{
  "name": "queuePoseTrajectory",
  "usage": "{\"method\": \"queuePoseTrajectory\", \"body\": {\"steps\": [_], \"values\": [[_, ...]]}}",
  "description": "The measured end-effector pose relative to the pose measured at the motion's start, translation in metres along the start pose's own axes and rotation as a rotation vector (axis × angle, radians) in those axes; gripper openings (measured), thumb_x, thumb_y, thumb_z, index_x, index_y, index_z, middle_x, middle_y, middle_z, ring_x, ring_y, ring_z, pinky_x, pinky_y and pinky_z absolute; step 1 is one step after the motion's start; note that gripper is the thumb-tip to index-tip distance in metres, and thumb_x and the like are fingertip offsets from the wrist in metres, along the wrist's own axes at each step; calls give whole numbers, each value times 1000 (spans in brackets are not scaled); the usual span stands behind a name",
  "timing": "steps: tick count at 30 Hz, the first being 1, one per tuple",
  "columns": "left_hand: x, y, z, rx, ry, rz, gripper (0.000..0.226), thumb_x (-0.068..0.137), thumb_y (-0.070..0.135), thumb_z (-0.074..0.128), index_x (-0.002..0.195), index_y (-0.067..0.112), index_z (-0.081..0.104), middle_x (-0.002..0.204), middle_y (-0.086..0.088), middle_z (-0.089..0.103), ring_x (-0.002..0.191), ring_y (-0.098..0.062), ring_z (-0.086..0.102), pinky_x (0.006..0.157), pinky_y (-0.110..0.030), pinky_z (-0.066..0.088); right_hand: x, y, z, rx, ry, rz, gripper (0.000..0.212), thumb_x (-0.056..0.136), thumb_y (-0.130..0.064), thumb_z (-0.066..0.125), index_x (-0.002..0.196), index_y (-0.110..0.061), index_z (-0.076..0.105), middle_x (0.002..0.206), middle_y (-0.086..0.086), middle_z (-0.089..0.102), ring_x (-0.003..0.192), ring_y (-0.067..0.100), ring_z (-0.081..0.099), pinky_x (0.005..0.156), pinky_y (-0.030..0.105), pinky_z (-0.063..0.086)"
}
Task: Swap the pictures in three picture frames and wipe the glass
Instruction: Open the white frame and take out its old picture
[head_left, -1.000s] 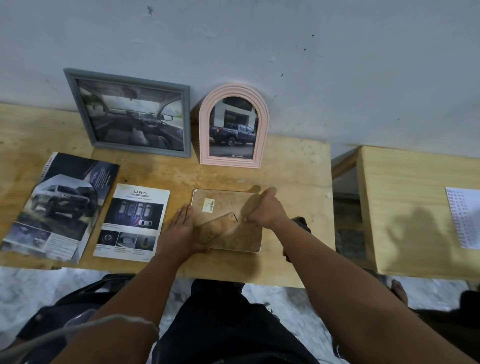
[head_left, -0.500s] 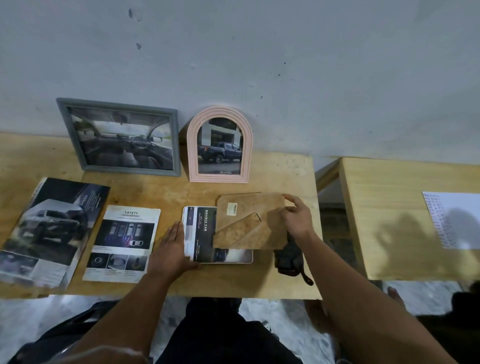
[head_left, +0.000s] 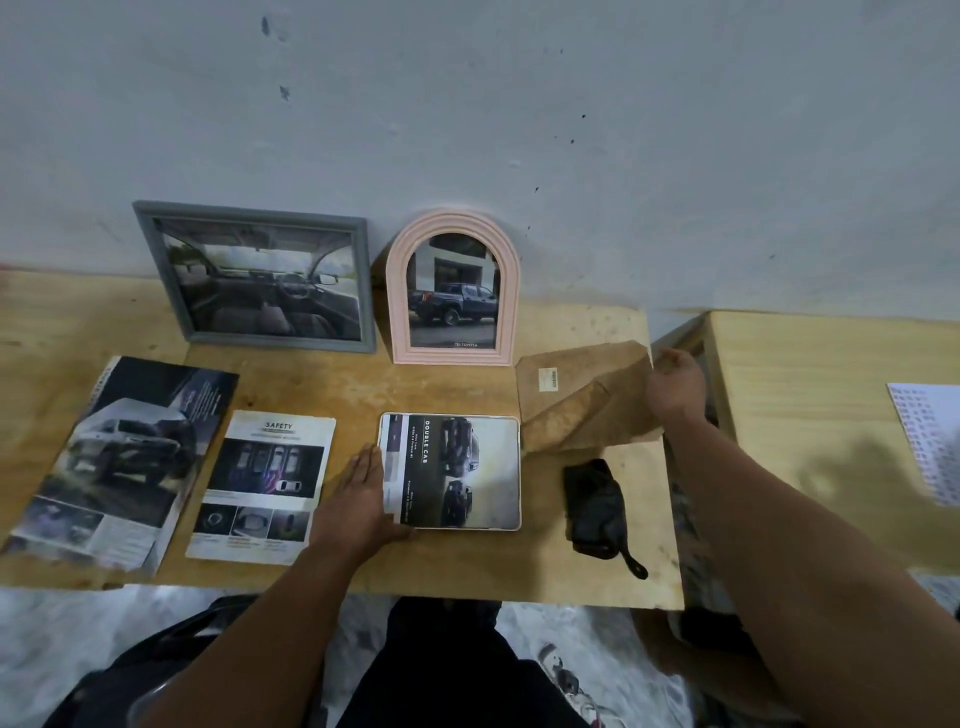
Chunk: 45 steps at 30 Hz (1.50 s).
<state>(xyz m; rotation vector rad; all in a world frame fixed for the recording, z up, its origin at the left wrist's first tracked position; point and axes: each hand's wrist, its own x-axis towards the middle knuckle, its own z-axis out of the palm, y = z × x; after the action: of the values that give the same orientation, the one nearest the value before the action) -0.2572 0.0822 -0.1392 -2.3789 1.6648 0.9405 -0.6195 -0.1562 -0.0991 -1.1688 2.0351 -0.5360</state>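
Frames stand and lie on the wooden desk (head_left: 467, 566): the grey frame (head_left: 258, 278) and the pink arched frame (head_left: 453, 291) lean upright against the wall at the back, side by side, while the opened frame (head_left: 451, 472) lies flat near the front edge with a "Double Cab" picture facing up. A large brochure (head_left: 119, 462) and a "Safety" leaflet (head_left: 262, 486) lie flat to its left. The brown backing board (head_left: 582, 402) sits just right of the pink frame, tilted, its right edge touched by the right hand (head_left: 675, 387); whether that hand grips it I cannot tell. A black cloth (head_left: 595, 506) lies between the flat frame and the right forearm. The left hand (head_left: 361, 501) rests flat, fingers straight, on the flat frame's left edge.
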Motion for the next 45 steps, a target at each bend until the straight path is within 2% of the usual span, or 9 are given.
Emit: {"method": "queuePoseTrajectory", "body": {"steps": [4,10,18,28,33,35,37,41,45], "values": [[0,-1,1,10,2,-2,139,72,63,83,163,13,-9,174,-2,-7,160,-19,-1,129,-38,13,-38,10,22,-361,-36,-127,57,93,-29,65,146,-27,44,149,10,41,137,36,43,111,59,39],[-2,-4,-1,64,-12,14,135,75,66,79,164,14,-9,174,0,-8,160,-18,-1,127,-38,19,-113,20,77,-731,-331,-644,63,94,-44,58,151,-27,36,151,11,39,143,35,34,115,59,28],[-11,-14,-5,171,-75,36,124,84,69,68,164,16,-11,173,2,-12,160,-20,-4,121,-41,34,-138,27,116,-1053,-446,-571,117,80,-82,55,163,-21,-1,169,16,-11,153,49,-15,118,74,1],[-12,-12,-1,113,-79,9,122,85,71,65,164,15,-10,173,2,-11,160,-20,-6,123,-45,29,-155,30,118,-941,-428,-563,91,87,-65,62,157,-29,16,168,13,-3,155,44,-10,119,72,6],[-14,-14,-7,32,-57,18,121,83,78,60,165,17,-4,174,1,-4,160,-20,0,124,-47,26,-170,29,105,-472,-370,-479,70,96,-28,61,156,-41,28,138,1,55,131,27,51,114,58,37],[-21,-15,-11,-120,38,1,113,82,83,53,165,24,5,174,5,7,159,-17,12,121,-47,34,-176,24,99,-21,-432,-338,73,95,-7,61,154,-41,35,126,-7,62,116,21,62,103,53,53],[-30,-7,-17,-414,119,-45,92,87,79,53,161,35,21,165,13,30,147,-14,36,113,-47,42,-181,13,89,228,-468,-285,78,93,6,61,155,-36,37,147,-7,53,130,17,55,105,43,53],[-40,6,-45,-1044,150,-170,49,95,49,68,139,30,59,125,15,64,117,-9,63,96,-33,51,-182,-24,84,267,-541,-329,87,93,9,63,158,-38,31,154,-10,48,132,15,55,108,42,50],[-40,-18,-66,-1219,290,-253,13,100,24,67,110,19,73,96,8,75,92,-13,71,68,-23,49,-189,-69,105,247,-616,-305,87,95,-2,68,159,-38,23,120,-14,66,106,16,70,92,43,61]]}}
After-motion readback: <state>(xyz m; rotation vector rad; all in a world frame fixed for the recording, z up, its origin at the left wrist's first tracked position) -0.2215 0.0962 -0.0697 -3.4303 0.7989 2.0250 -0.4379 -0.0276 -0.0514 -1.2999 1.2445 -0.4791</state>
